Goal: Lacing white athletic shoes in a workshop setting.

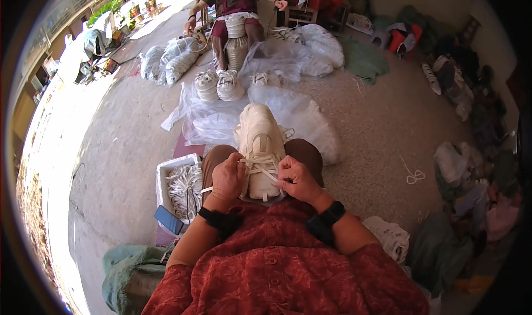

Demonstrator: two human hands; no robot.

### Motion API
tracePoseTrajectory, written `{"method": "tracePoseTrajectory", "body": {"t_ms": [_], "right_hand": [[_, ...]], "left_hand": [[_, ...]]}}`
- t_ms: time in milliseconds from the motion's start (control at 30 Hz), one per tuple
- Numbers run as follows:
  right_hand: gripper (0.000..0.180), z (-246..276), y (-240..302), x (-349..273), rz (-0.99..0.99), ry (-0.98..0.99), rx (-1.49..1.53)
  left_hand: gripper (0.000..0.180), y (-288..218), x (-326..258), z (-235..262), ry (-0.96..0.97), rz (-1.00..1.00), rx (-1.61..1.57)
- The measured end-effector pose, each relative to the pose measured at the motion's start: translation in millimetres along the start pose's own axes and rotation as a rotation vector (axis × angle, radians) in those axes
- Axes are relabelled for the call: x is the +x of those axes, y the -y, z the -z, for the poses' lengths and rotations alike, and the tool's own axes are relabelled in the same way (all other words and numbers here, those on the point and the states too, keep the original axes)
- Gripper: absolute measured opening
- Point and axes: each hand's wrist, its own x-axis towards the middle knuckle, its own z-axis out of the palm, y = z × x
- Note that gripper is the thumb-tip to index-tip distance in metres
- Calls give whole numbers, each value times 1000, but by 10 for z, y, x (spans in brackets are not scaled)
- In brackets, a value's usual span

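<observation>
A cream sneaker (pixel 259 129) rests between my knees, its toe pointing away from me and its tongue (pixel 263 185) toward me. Flat white shoelaces (pixel 262 163) cross over its upper part. My left hand (pixel 228 176) is closed at the shoe's left side, fingers pinching a lace whose loose end sticks out to the left. On the other side my right hand (pixel 298 178) pinches the lace near the eyelets, with a strand running across the tongue to it.
A white box of shoelaces (pixel 162 177) stands at my left, a phone (pixel 168 220) on its corner. Ahead, several cream shoes (pixel 229 86) sit by plastic bags (pixel 299 112). Another person (pixel 235 15) sits beyond, beside filled bags (pixel 176 60). Bundles and sacks (pixel 451 165) line the right side.
</observation>
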Motion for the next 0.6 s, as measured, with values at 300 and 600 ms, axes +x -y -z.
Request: {"method": "tracePoseTrajectory", "body": {"t_ms": [300, 600], "right_hand": [[21, -24, -97, -191, -334, -182, 144], [19, 783, -227, -719, -731, -747, 727]], "left_hand": [[29, 57, -106, 149, 184, 148, -102], [28, 775, -319, 1062, -295, 377, -626]]}}
